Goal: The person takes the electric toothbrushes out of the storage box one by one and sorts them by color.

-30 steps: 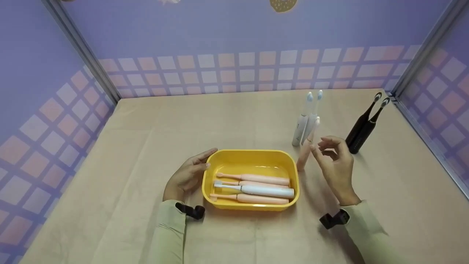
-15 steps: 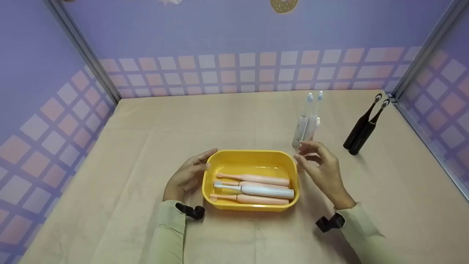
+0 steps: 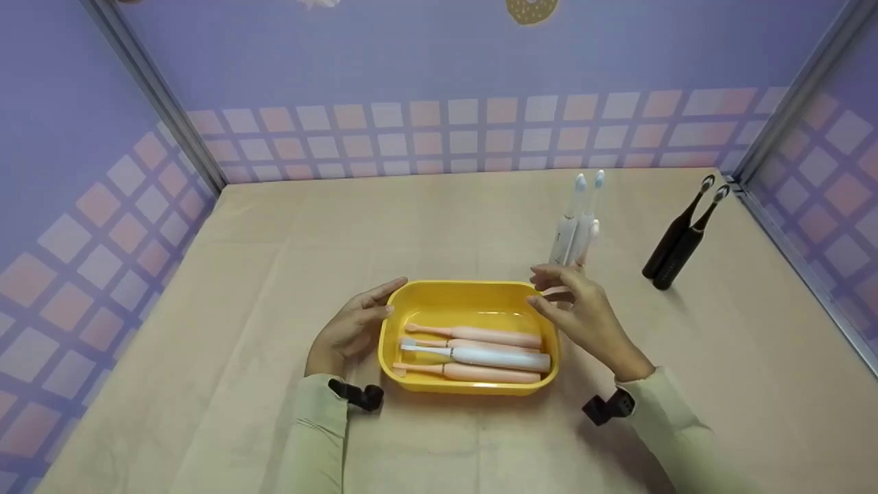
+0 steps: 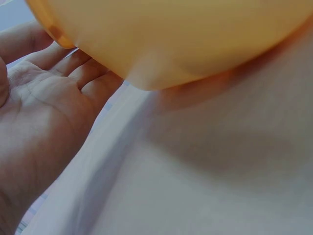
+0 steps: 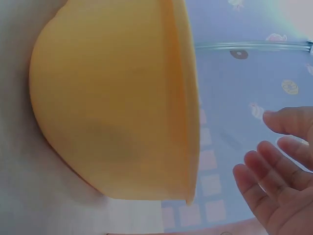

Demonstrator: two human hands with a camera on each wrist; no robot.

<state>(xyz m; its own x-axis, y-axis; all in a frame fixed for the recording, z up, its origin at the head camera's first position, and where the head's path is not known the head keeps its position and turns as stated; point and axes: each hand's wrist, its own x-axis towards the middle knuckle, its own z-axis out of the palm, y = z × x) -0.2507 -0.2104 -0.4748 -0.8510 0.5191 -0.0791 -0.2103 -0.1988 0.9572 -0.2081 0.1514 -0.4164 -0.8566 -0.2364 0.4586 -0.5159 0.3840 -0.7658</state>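
My left hand [image 3: 346, 333] holds the left end of a yellow plastic box [image 3: 470, 389], thumb at the rim and fingers against the outer wall [image 4: 186, 44]. Inside lie several electric toothbrushes: a white one [image 3: 501, 357] among pink ones [image 3: 490, 372]. Over the box's right rim hovers my right hand [image 3: 583, 315], its fingers loosely bent. Nothing shows between its thumb and fingers in the right wrist view, where the hand [image 5: 283, 181] is apart from the box. Just behind it stands a pink toothbrush [image 3: 594, 234], its lower part hidden by the hand.
Two white electric toothbrushes [image 3: 564, 237] stand upright behind the pink one. Farther right, two black ones [image 3: 675, 250] stand side by side. A beige cloth [image 3: 357, 226] covers the table. Purple panels with a checked band [image 3: 439, 134] enclose its back and sides.
My right hand has moved left, from beside the standing pink toothbrush to over the box's right rim. The left hand, the box and the toothbrushes have stayed put.
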